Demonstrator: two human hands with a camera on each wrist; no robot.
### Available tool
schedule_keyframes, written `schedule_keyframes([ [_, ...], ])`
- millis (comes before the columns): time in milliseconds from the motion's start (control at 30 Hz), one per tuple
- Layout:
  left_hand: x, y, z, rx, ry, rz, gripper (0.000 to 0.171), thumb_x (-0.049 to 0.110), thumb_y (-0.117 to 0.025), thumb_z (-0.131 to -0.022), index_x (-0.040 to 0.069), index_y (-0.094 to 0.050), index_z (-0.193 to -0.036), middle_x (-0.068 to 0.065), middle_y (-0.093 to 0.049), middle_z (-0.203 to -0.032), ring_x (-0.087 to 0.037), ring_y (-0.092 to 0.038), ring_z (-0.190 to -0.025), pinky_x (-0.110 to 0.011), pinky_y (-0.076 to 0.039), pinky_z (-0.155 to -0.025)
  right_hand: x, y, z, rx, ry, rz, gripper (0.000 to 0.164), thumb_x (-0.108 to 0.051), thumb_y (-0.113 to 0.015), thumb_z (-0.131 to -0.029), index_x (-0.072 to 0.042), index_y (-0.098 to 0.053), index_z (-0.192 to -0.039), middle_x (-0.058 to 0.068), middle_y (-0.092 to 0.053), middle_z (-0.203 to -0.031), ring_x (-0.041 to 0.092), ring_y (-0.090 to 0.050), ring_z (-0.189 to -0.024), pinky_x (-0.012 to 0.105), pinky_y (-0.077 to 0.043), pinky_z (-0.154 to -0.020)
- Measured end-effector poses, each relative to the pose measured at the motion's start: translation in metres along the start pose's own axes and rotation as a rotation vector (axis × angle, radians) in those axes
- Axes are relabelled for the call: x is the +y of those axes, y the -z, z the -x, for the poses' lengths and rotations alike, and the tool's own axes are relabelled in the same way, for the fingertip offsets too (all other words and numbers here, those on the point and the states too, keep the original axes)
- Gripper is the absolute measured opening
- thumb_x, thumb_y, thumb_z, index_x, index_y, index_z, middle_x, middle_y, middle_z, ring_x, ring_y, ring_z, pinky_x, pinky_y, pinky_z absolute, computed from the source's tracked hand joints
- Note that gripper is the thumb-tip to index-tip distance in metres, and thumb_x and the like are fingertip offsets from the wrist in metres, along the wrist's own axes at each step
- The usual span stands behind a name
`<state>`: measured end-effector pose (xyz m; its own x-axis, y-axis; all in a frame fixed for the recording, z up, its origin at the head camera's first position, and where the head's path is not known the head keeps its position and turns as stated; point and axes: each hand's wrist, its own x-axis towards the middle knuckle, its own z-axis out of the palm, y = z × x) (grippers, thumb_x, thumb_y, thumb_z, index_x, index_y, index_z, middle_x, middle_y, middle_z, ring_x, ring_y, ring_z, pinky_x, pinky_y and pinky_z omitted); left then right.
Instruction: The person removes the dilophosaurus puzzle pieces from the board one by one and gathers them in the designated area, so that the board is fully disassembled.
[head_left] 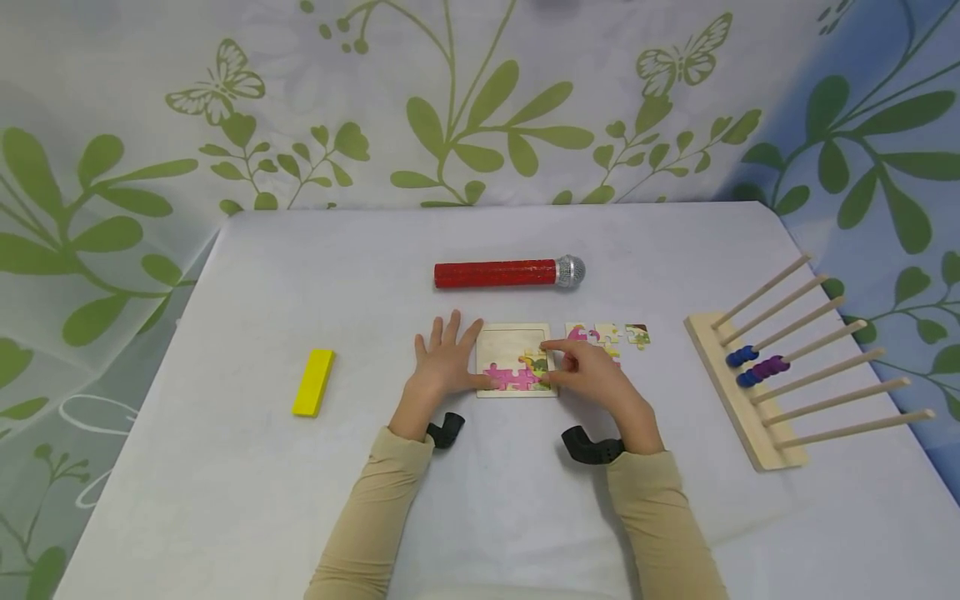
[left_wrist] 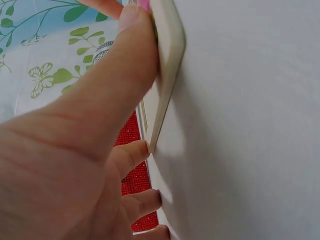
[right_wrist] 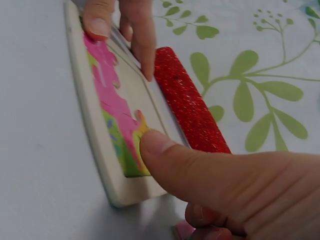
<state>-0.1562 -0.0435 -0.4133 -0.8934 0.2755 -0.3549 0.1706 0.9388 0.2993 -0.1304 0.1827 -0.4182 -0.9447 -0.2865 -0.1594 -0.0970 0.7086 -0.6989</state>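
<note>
A small wooden puzzle board (head_left: pixel 504 340) lies mid-table, with joined pink pieces (head_left: pixel 513 378) along its near side and green-yellow pieces (head_left: pixel 536 364) at its right. My left hand (head_left: pixel 444 367) spreads its fingers at the board's left edge, its thumb resting on the pink part. From the right, my right hand (head_left: pixel 597 379) touches the board with thumb and index finger apart, the other fingers curled under. In the right wrist view its thumb (right_wrist: pixel 165 150) presses on the pieces; the index finger is hidden there. Loose puzzle pieces (head_left: pixel 609 332) lie beyond the right hand, partly covered by it.
A red microphone (head_left: pixel 495 274) with a silver head lies behind the board. To the left is a yellow block (head_left: pixel 313 382). A wooden peg rack (head_left: pixel 742 392) with blue and purple beads stands at the right. Patterned cloth (head_left: pixel 480 100) hangs behind the white table (head_left: pixel 187 500).
</note>
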Motion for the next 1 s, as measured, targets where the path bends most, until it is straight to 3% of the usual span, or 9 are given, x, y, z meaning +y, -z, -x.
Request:
schedule_keyframes([
  [233,-0.0002,-0.0001,-0.0006,-0.003,-0.001,-0.015,0.095,0.053,-0.068,-0.072,0.021,-0.019,-0.146,-0.012,-0.004,-0.15,-0.035,0.0,-0.135,-0.059,-0.005,-0.102,-0.006,-0.0065,-0.0026,0.024,-0.022,0.038,0.044,-0.017,-0.074,-0.076,-0.007,-0.059,-0.116,0.003,-0.042,-0.066,0.017,-0.038,-0.061,0.029,-0.031,-0.053],
  [467,-0.0009,-0.0002,-0.0009,-0.008,0.004,-0.014,0.095,0.054,-0.068,-0.072,0.022,-0.018,-0.146,-0.012,-0.003,-0.151,-0.035,0.001,-0.135,-0.059,-0.005,-0.102,-0.0077,-0.0068,-0.0025,0.093,0.026,0.014,0.037,-0.008,-0.075,-0.073,-0.007,-0.058,-0.106,0.008,-0.049,-0.086,0.021,-0.044,-0.074,0.031,-0.037,-0.061],
  [800,-0.0013,-0.0001,-0.0008,-0.003,-0.004,-0.004,0.095,0.053,-0.069,-0.072,0.021,-0.019,-0.146,-0.012,-0.004,-0.151,-0.036,0.001,-0.135,-0.059,-0.004,-0.102,-0.0076,-0.0074,-0.0041,0.069,-0.001,-0.016,0.037,-0.005,-0.072,-0.076,0.0,-0.058,-0.109,0.007,-0.056,-0.087,0.021,-0.049,-0.078,0.033,-0.043,-0.069],
  [1000,-0.0018,-0.0006,-0.0014,-0.007,0.001,0.001,0.095,0.053,-0.068,-0.072,0.021,-0.018,-0.146,-0.012,-0.002,-0.151,-0.035,0.002,-0.135,-0.059,-0.003,-0.102,-0.0079,-0.0077,-0.0046,0.076,-0.001,0.006,0.035,-0.007,-0.072,-0.076,-0.003,-0.057,-0.108,0.007,-0.056,-0.09,0.021,-0.05,-0.081,0.033,-0.043,-0.07],
])
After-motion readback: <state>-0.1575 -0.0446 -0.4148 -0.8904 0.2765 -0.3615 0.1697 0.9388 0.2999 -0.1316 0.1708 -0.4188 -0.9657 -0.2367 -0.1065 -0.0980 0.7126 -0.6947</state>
